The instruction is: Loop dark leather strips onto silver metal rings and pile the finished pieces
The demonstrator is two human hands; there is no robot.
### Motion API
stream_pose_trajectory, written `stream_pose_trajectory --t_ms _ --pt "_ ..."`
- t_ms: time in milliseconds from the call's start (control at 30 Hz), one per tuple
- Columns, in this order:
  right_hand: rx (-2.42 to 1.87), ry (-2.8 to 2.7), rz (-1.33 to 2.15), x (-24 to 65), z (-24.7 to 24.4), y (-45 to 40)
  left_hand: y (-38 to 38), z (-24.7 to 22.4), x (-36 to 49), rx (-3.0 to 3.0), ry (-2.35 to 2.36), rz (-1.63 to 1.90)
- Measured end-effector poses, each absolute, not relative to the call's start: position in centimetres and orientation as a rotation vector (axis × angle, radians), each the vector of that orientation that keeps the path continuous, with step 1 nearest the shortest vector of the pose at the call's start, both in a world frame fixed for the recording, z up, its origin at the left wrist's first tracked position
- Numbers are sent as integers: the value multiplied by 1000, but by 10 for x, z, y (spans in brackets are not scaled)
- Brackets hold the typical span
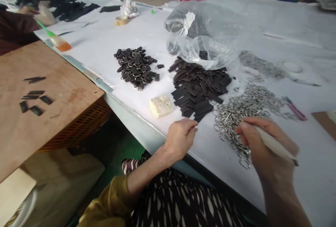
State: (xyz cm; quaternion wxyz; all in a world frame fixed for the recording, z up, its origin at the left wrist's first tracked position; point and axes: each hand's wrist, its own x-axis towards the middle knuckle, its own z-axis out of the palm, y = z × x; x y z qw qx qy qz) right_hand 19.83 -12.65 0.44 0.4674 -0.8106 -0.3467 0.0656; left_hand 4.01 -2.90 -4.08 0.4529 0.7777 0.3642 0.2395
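My left hand (181,137) is closed in a pinch at the near edge of a heap of dark flat strips (202,83). Whatever is between its fingertips, if anything, is hidden. In my right hand (273,146) lies a white pen-like tool (275,146) with a dark rear end; its tip is hidden. That hand's fingertips are over a pile of silver metal rings (244,111). Farther left sits a heap of dark folded tabs with metal rings (136,66). A cream-coloured block (161,106) stands beside the strips.
A clear plastic bag (204,50) lies behind the strips. Pink-handled snips (296,110) rest right of the rings. At left are a bottle with orange liquid (61,43), a tape roll (121,20) and a wooden board (65,97). Another person's sleeve (15,27) shows far left.
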Motion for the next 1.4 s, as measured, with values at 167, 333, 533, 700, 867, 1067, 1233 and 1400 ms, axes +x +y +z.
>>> stream_pose_trajectory --t_ms 167,333,533,700,867,1067,1233,1400 --pt "-2011 -1416 -66 218 -27 -144 -12 -31 63 2473 896 412" --pt "-2000 -1780 -205 220 -44 -146 0 -32 99 2831 868 249" --pt "-1990 -2091 -356 209 -42 -132 0 -32 113 2895 863 174" --pt "-2067 -2146 -452 202 -42 -126 -4 -30 112 2920 849 228" --pt "-2122 -2159 -504 202 -44 -123 -3 -33 109 2921 748 245" --pt "-2147 -2194 -513 204 -43 -121 -2 -35 111 2884 688 199" --pt "-2131 -2212 -492 205 -42 -119 -1 -36 112 2818 749 191" --pt "-2153 -2176 -428 204 -41 -116 2 -36 110 2659 820 234"
